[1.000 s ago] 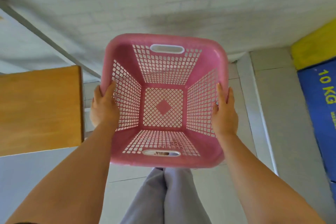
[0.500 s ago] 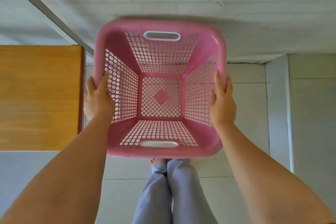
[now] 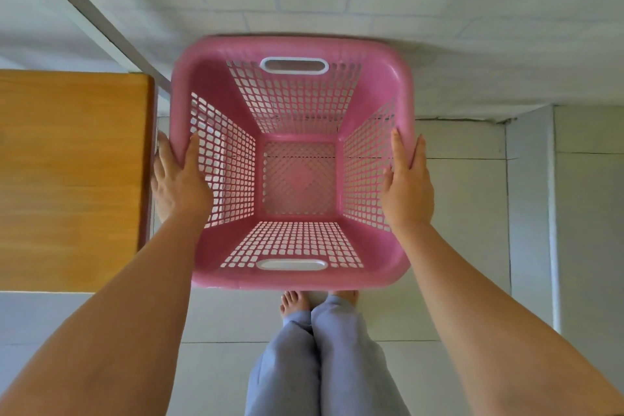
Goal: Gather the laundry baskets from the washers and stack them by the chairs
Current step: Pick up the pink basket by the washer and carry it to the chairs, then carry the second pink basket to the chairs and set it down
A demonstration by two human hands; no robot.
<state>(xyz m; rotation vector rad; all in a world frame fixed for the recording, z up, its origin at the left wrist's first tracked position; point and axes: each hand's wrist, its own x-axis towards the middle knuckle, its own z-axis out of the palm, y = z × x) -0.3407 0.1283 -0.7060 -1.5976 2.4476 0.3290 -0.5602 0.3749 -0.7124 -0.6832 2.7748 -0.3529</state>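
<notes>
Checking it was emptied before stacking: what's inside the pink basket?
Nothing: the pink basket shows only its bare lattice floor and walls. Both hands grip its side rims; nothing is hidden inside.

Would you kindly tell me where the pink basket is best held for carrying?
Grip the pink basket by its rolled side rims, one from each side, as the left hand and right hand do now. The open top gives the thumbs room inside.

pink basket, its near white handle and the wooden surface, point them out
pink basket [image 3: 297, 179], head view, on its mesh floor
near white handle [image 3: 292, 264], head view, on the slot's white rim
wooden surface [image 3: 67, 179], head view, on its bare top
</notes>
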